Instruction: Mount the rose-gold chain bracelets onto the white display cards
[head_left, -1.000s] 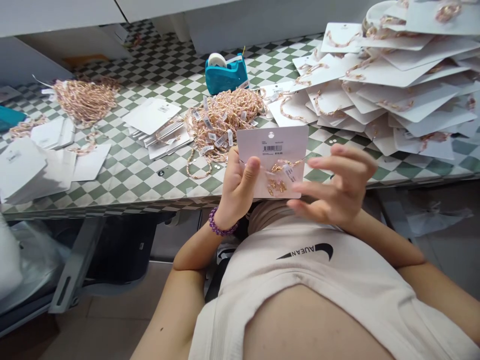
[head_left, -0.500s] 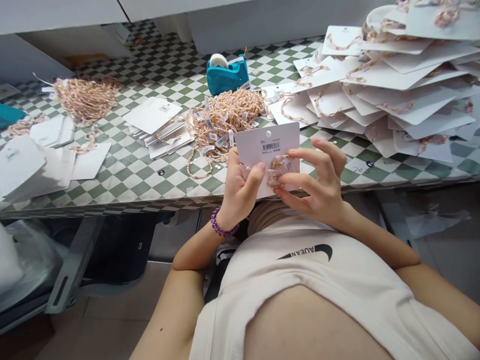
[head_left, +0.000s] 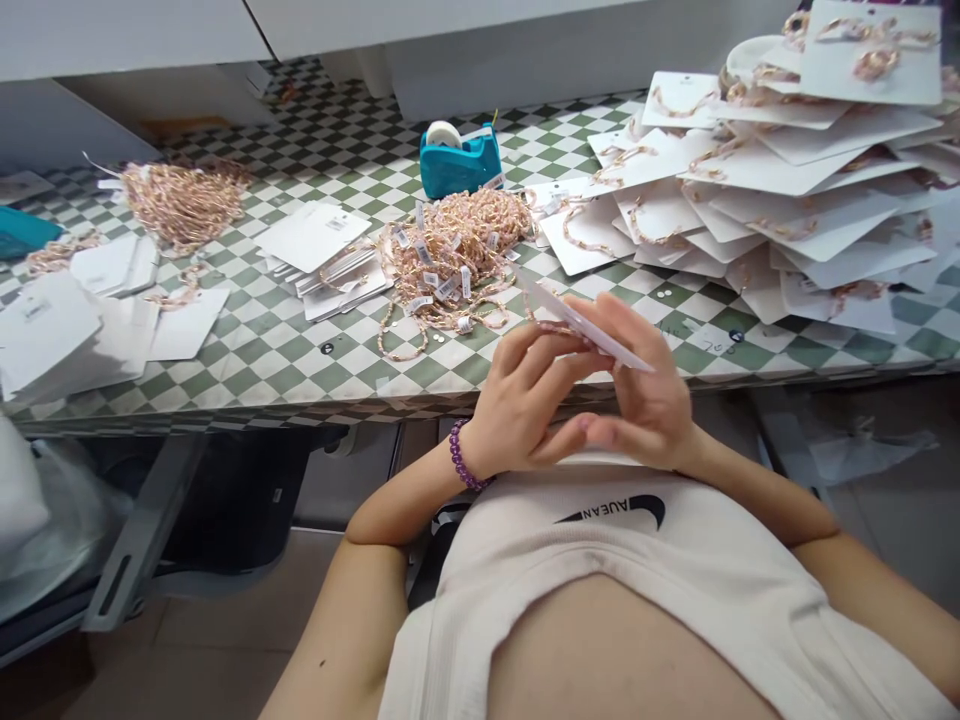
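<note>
The left hand (head_left: 517, 405), with a purple beaded bracelet (head_left: 465, 457) at its wrist, and the right hand (head_left: 645, 390) are raised together just above a cream ribbed top (head_left: 615, 570), close to the near edge of the counter (head_left: 352, 378). A white jewellery card (head_left: 581, 327) sits between them, tilted and nearly edge-on, with its far end pointing toward a heap of tagged pink-gold chains (head_left: 450, 262). The right hand's grip is closed on the card. The left hand's grip is partly closed, with its fingers curled up to the card; firm hold cannot be confirmed. The counter is checkered green and white. Left of the heap lie a stack of white cards (head_left: 322, 245) and a second chain heap (head_left: 184, 205). To the right, overlapping cards mounted with chains (head_left: 780, 190) form a large pile. A teal tape dispenser (head_left: 459, 165) stands beyond the first heap.
</note>
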